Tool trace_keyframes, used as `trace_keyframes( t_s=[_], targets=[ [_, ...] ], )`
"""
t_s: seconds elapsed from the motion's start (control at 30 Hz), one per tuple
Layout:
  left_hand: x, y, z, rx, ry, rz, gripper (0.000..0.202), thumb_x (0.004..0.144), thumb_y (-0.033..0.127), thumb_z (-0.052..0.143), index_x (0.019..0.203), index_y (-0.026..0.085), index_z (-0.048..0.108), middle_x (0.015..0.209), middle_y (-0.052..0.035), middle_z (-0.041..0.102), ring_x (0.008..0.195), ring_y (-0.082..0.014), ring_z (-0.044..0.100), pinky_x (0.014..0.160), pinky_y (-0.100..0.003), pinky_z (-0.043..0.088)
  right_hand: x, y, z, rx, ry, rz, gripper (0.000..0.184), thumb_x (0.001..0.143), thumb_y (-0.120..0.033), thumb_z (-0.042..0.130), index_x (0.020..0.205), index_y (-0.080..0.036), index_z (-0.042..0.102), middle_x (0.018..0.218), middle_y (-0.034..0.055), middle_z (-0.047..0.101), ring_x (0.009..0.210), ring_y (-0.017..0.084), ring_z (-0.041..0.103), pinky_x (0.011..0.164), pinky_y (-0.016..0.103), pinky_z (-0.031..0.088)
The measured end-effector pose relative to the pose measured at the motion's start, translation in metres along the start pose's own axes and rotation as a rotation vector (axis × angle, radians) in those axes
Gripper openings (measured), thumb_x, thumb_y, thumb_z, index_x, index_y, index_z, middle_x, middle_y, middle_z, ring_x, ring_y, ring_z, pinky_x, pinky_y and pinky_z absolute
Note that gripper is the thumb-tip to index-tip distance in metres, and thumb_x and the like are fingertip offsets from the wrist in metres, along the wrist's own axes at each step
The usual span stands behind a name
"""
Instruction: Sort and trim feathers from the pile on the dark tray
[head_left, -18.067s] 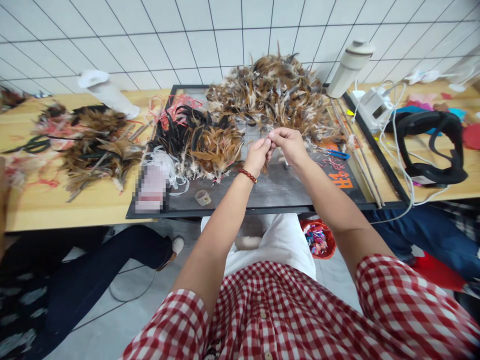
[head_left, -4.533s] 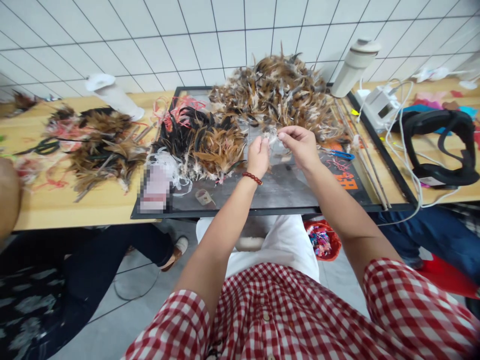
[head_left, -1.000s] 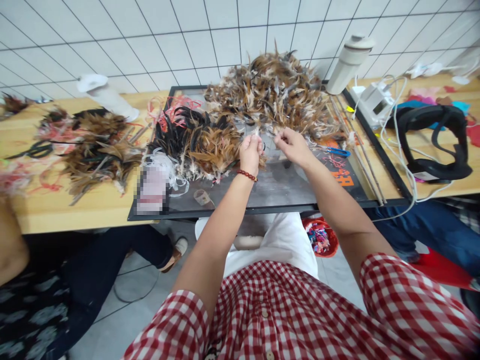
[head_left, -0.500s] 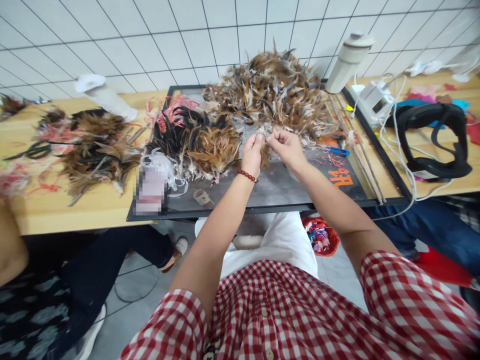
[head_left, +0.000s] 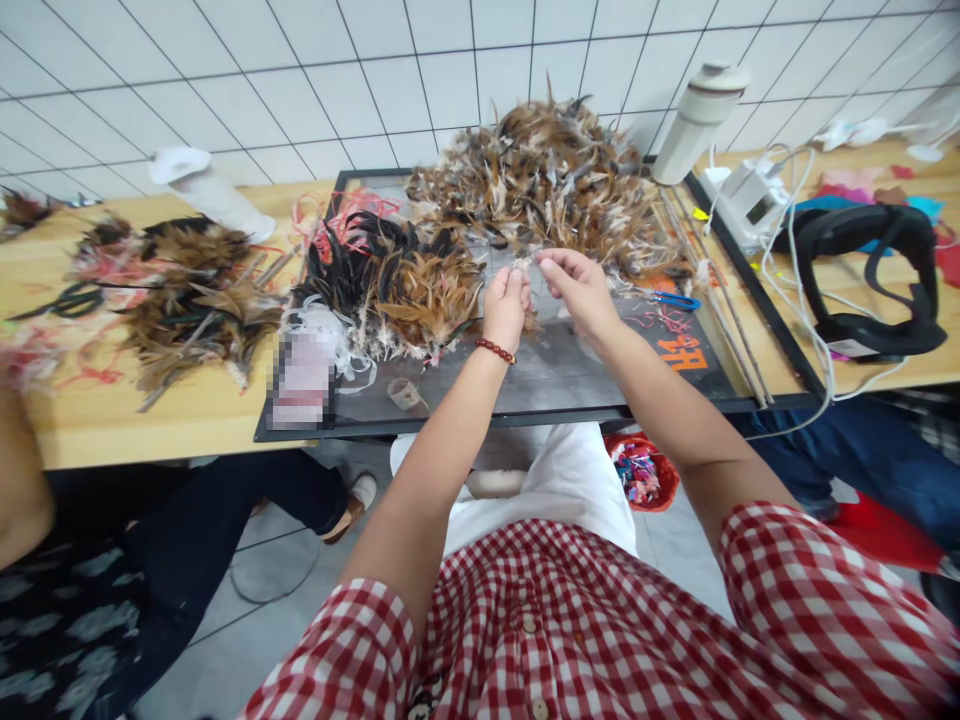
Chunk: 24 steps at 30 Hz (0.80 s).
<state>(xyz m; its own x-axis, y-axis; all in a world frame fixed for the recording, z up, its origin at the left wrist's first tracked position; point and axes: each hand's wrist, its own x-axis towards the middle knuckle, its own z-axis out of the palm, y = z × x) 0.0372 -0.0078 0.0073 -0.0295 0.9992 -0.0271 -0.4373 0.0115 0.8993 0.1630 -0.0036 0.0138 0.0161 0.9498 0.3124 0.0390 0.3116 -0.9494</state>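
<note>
My left hand (head_left: pixel 505 305), with a red bead bracelet at the wrist, is closed around a small bunch of brown feathers (head_left: pixel 529 318) held over the dark mat (head_left: pixel 555 385). My right hand (head_left: pixel 574 285) pinches at the top of that bunch, fingertips close to the left hand's. Just behind both hands lies a big heap of loose brown and white feathers (head_left: pixel 551 180). To the left of my hands sits a pile of tied orange and black feather bundles (head_left: pixel 409 275).
Blue scissors (head_left: pixel 673 300) and thin sticks (head_left: pixel 712 310) lie right of my hands. A white bottle (head_left: pixel 694 120), cables and a black headset (head_left: pixel 870 270) stand on the right. More feathers (head_left: pixel 191 290) cover the left table, where another person sits. A red bin (head_left: pixel 641 475) is below.
My two hands have drawn together around the bunch and lifted slightly; a second ago they were a little further apart and lower.
</note>
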Motion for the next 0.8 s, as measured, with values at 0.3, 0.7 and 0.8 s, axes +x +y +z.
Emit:
trace_keyframes(
  t_s=[0.3, 0.7, 0.8],
  targets=[
    [-0.016, 0.016, 0.009, 0.028, -0.100, -0.101, 0.031, 0.100, 0.042, 0.068, 0.081, 0.020, 0.057, 0.056, 0.0093, 0.036, 0.048, -0.0046, 0.033, 0.052, -0.019, 0.035, -0.001, -0.003, 0.003, 0.142, 0.037, 0.051, 0.058, 0.068, -0.078, 0.086, 0.087, -0.025, 0.071, 0.067, -0.0043, 0.055, 0.059, 0.010, 0.042, 0.056, 0.027, 0.039],
    [-0.013, 0.012, 0.005, 0.111, -0.118, -0.121, 0.047, 0.094, 0.058, 0.071, 0.076, 0.020, 0.050, 0.058, 0.0094, 0.031, 0.048, -0.0036, 0.029, 0.049, -0.018, 0.029, 0.025, 0.009, -0.028, 0.249, 0.330, 0.147, 0.061, 0.087, -0.078, 0.067, 0.073, -0.026, 0.038, 0.066, -0.0066, 0.040, 0.053, 0.010, 0.036, 0.052, 0.025, 0.039],
    [-0.012, 0.012, 0.005, 0.118, -0.099, -0.128, 0.046, 0.096, 0.058, 0.069, 0.077, 0.020, 0.050, 0.057, 0.0097, 0.030, 0.047, -0.0036, 0.028, 0.048, -0.018, 0.028, 0.022, 0.006, -0.027, 0.254, 0.258, 0.217, 0.067, 0.085, -0.086, 0.061, 0.071, -0.026, 0.034, 0.060, -0.0082, 0.033, 0.049, 0.009, 0.028, 0.048, 0.025, 0.036]
  ],
)
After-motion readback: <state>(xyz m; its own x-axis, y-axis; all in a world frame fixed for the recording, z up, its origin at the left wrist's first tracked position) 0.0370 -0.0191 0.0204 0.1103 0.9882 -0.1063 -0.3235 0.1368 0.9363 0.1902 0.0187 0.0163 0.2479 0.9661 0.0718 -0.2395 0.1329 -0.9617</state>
